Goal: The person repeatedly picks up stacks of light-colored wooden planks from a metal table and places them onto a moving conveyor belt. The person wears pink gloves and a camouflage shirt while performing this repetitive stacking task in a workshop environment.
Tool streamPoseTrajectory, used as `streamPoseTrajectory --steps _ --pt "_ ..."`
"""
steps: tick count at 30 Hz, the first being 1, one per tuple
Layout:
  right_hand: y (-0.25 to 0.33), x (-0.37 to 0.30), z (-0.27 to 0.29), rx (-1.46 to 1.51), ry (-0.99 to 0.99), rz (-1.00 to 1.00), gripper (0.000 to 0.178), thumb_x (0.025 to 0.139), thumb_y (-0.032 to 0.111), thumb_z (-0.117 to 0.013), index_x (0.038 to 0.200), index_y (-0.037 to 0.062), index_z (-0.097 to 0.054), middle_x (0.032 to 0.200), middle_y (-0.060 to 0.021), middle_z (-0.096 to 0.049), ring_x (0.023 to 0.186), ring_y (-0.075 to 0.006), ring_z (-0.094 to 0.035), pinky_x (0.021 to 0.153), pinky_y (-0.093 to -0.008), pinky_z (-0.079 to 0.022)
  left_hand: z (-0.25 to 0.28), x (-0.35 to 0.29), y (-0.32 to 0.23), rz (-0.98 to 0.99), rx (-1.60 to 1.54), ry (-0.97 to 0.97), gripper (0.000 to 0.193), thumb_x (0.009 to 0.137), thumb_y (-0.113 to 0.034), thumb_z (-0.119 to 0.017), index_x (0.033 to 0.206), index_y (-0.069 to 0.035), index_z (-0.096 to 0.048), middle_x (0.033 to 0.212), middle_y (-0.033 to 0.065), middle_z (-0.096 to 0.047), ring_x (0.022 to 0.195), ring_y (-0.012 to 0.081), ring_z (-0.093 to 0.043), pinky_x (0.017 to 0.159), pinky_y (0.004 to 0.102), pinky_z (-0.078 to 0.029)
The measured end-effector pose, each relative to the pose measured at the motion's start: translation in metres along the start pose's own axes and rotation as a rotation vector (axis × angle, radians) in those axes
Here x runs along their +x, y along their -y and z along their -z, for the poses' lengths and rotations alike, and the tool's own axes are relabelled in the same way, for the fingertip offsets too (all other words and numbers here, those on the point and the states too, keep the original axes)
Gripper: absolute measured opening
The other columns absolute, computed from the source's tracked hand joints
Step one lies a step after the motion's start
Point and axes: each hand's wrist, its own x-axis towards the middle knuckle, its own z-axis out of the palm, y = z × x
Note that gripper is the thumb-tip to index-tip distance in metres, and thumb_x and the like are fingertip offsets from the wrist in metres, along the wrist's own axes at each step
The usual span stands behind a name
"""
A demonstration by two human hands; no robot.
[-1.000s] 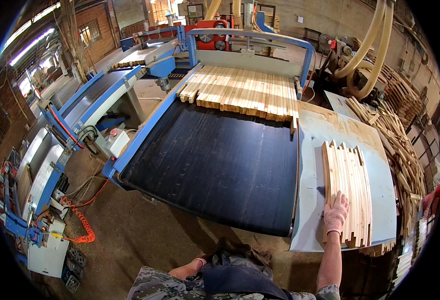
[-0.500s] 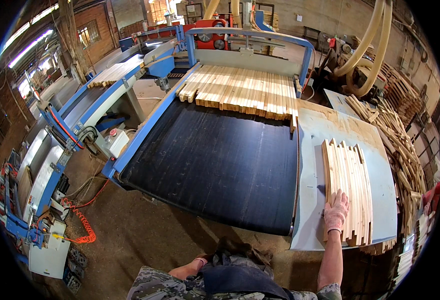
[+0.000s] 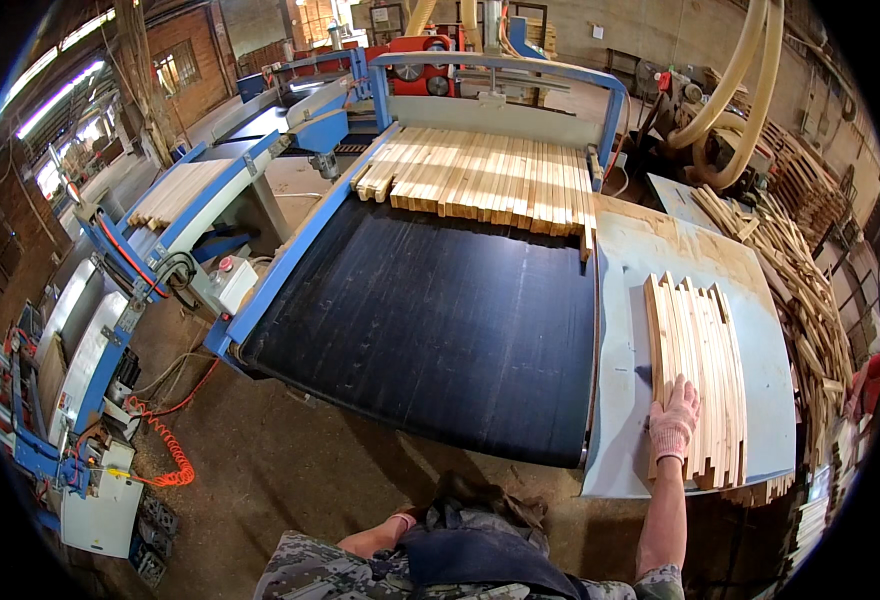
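Little has moved since the earlier frames: the right hand [image 3: 674, 419] still lies flat on the near end of the stack of wooden slats [image 3: 698, 375], and the stack sits where it sat. Its grip is wide, gloved fingers spread on top of the wood, pressing rather than closed round anything. The slats run lengthwise straight away from that hand, side by side, their far ends uneven, so the long axis points ahead of the palm. The left hand [image 3: 400, 520] is tucked close to the body, well apart from the stack, and whether it is open or closed cannot be told. Under the slats is a grey bench [image 3: 625, 400]. Left of the hand lies a black conveyor belt [image 3: 430, 320], carrying more slats [image 3: 485, 180] at its far end.
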Motion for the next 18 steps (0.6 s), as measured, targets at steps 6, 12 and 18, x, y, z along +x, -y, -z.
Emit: streamPoseTrajectory --steps 6,12,18 --pt "0.000 -0.001 0.000 0.005 -0.005 -0.005 0.085 0.093 0.022 -0.077 0.168 0.0118 -0.038 0.170 -0.0185 -0.041 0.159 -0.0358 -0.035 0.133 -0.0450 -0.028 0.004 0.001 -0.002 -0.060 0.074 -0.028 0.064 0.106 -0.064 -0.041 0.140 -0.021 -0.073 0.145 0.0106 -0.071 0.129 0.0325 -0.067 0.101 0.0461 -0.053" --pt "0.000 -0.001 0.002 -0.017 0.007 -0.013 0.085 0.094 0.023 -0.077 0.169 0.0131 -0.037 0.171 -0.0169 -0.040 0.160 -0.0351 -0.034 0.131 -0.0453 -0.031 0.003 0.002 -0.007 -0.005 -0.005 -0.045 0.070 0.105 -0.067 -0.039 0.147 -0.019 -0.067 0.150 0.0134 -0.066 0.137 0.0368 -0.063 0.106 0.0475 -0.051" --pt "0.001 0.001 -0.002 -0.023 0.002 0.009 0.085 0.094 0.023 -0.077 0.168 0.0122 -0.037 0.171 -0.0170 -0.040 0.160 -0.0352 -0.034 0.132 -0.0450 -0.030 -0.001 0.007 -0.014 -0.018 -0.095 -0.109 0.075 0.104 -0.071 -0.037 0.151 -0.019 -0.063 0.153 0.0144 -0.064 0.141 0.0373 -0.059 0.111 0.0462 -0.047"
